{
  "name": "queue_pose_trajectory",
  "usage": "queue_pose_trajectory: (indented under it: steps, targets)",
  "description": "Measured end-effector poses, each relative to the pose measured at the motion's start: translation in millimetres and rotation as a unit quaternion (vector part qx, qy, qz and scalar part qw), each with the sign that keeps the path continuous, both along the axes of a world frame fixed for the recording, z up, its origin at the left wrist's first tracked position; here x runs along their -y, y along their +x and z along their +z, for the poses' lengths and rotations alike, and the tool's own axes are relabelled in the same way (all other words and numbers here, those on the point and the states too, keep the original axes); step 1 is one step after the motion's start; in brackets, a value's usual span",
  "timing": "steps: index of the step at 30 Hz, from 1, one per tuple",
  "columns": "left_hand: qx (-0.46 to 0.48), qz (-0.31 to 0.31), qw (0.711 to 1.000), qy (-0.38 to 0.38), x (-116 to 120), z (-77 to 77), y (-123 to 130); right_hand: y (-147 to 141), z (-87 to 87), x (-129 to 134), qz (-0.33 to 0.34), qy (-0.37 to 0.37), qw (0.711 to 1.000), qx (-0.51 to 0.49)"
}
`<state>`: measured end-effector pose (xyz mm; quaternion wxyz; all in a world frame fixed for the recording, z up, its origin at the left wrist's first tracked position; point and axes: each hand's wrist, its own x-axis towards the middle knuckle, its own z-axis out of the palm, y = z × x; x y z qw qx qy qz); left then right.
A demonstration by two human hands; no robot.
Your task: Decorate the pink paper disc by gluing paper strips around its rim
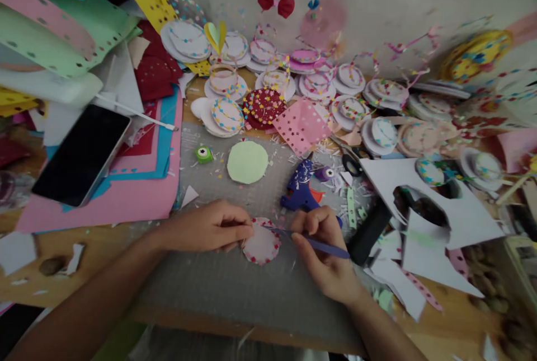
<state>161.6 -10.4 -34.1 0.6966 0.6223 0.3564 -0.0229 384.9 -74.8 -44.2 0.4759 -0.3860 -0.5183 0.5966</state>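
White marks on the blue glue gun (299, 181), just beyond the right hand (324, 252), were too small to read. Between the hands lay a round pale disc (262, 244) (rimmed with red and pink cut-outs); the left hand (226, 230) pinched its edge, the right gripped purple tweezers (325, 247).

There are two hands (229, 228), one green disc (247, 162), one glue gun (300, 186) and apparently two punches (203, 154).

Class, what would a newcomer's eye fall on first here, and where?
Probably the left hand at the small red-edged disc, low in the centre, with the right hand holding a thin purple tool beside it. Behind, a pale green disc lies on the grey mat; decorated rounds crowd the back, near the wall.
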Motion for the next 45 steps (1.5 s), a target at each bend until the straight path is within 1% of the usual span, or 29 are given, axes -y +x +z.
queue_pose_trajectory:
  steps: [12, 22, 27, 33, 35, 39, 42, 45]
  targets:
    - [-0.002, -0.004, 1.0, -0.015, -1.9, 2.3, 1.4, 0.6, -3.8, 0.8, 0.004, -0.002, 1.0, 0.017]
    - [-0.001, -0.002, 1.0, -0.006, -1.8, 1.4, 1.0, 2.2, -4.0, 3.0, 0.006, 0.004, 0.999, 0.04]
    - [0.0, -0.004, 1.0, -0.004, -2.2, 1.9, 1.2, 2.3, -5.4, 1.9, -0.001, 0.004, 0.999, 0.036]
    - [0.0, -0.004, 1.0, -0.005, -2.2, 1.9, 0.7, 8.3, -3.9, 2.9, -0.026, 0.007, 0.999, 0.032]
    - [0.0, -0.002, 1.0, -0.006, -2.0, 1.2, 0.0, 10.3, -2.5, 3.0, -0.04, 0.012, 0.998, 0.037]
    - [0.011, -0.002, 1.0, -0.014, -1.9, -0.1, -1.2, 12.9, 0.9, 1.0, -0.076, 0.025, 0.992, 0.097]
    - [0.01, -0.005, 1.0, -0.017, -2.1, 0.0, -1.1, 13.2, 3.2, -2.5, -0.084, 0.046, 0.988, 0.121]
    - [0.007, -0.003, 1.0, -0.02, -2.2, -0.3, -1.1, 14.2, 4.0, -5.1, -0.081, 0.084, 0.984, 0.136]
